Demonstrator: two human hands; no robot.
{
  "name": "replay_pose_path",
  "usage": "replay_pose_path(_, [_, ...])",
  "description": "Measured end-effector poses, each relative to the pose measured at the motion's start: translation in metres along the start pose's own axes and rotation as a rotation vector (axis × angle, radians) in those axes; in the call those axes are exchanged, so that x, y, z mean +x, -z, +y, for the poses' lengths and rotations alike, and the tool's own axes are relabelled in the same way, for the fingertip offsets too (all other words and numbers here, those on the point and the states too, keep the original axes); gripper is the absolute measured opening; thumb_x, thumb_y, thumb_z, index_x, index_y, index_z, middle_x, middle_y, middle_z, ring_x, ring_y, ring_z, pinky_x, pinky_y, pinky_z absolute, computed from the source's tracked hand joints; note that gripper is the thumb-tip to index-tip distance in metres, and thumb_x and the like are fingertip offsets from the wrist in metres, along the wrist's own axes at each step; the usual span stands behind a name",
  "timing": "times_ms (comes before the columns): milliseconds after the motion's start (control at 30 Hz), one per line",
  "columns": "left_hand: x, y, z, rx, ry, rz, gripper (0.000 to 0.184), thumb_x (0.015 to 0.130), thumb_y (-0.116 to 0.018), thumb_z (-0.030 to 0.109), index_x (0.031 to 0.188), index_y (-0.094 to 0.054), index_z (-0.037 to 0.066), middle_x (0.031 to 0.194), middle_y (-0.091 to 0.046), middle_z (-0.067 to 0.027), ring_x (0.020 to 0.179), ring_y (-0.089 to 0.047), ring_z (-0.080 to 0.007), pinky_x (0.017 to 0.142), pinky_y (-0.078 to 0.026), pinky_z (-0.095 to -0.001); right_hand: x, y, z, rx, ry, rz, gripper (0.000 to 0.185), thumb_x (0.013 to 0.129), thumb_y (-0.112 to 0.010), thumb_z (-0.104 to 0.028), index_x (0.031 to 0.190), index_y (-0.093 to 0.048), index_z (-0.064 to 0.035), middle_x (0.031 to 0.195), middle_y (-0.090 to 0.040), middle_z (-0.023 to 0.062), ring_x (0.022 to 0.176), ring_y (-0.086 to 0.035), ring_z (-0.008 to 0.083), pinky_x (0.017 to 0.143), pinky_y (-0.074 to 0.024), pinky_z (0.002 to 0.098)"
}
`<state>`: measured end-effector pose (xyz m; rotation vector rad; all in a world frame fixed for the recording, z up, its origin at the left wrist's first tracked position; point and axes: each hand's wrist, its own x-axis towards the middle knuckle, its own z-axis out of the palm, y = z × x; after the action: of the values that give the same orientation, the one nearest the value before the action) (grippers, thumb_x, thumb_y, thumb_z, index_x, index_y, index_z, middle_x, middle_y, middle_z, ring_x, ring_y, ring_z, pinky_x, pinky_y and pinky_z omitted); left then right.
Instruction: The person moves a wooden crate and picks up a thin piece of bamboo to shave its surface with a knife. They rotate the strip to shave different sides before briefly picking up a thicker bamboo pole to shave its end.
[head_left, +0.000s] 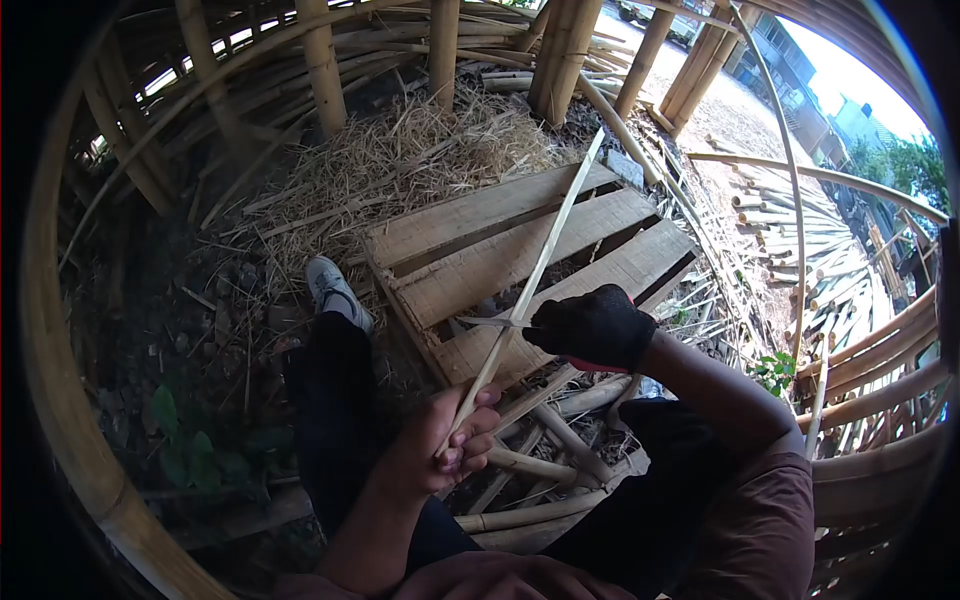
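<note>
Over slatted wooden pallet [470, 283], left hand [440, 440] curls fingers closed round bamboo strip [541, 265]; gloved right hand [590, 328] clenches knife [483, 321], blade crossing strip.

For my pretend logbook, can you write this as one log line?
left hand: bare, grips strip | right hand: gloved, holds knife across strip | pallet: wooden, below strip

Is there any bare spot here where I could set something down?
On the wooden pallet: slats show bare left of the pale strip, and right of it, beyond the gloved right hand. Crowded: the straw behind the pallet and the bamboo poles between the legs.
</note>
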<state>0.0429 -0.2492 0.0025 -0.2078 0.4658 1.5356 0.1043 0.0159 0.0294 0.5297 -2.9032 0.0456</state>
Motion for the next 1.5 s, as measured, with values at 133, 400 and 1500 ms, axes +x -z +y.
replay_pose_path(133, [0.002,-0.002,-0.004,0.052,-0.006,-0.017,0.019,0.102,-0.030,0.022,0.092,-0.043,0.012,0.049,-0.035,0.0044,0.030,-0.031,-0.0039,0.028,-0.022,-0.0177,-0.008,-0.012,0.072,-0.262,-0.519,-0.127,0.033,0.097,-0.045,-0.039,0.092,-0.063,-0.0119,0.071,-0.067,0.0102,0.063,-0.066,0.0329,0.057,-0.0531,0.0424])
replay_pose_path(400, [0.000,-0.001,0.003,0.044,-0.025,-0.005,0.019,0.102,-0.030,0.020,0.092,-0.044,0.012,0.048,-0.036,0.0050,0.030,-0.031,-0.0032,0.028,-0.021,-0.0166,-0.001,0.001,0.021,0.016,-0.239,-0.077,0.025,0.094,-0.051,-0.034,0.107,-0.065,-0.0178,0.077,-0.065,0.0092,0.067,-0.066,0.0302,0.059,-0.0533,0.0403])
replay_pose_path(1500, [0.010,0.014,-0.007,-0.288,-0.014,-0.225,0.020,0.102,-0.026,0.019,0.095,-0.042,0.010,0.053,-0.038,0.0041,0.033,-0.033,-0.0032,0.031,-0.023,-0.0177,0.009,-0.015,-0.009,-0.046,0.073,0.007,0.016,0.085,-0.064,-0.033,0.089,-0.066,-0.0182,0.069,-0.060,-0.0001,0.056,-0.061,0.0191,0.045,-0.0460,0.0330])
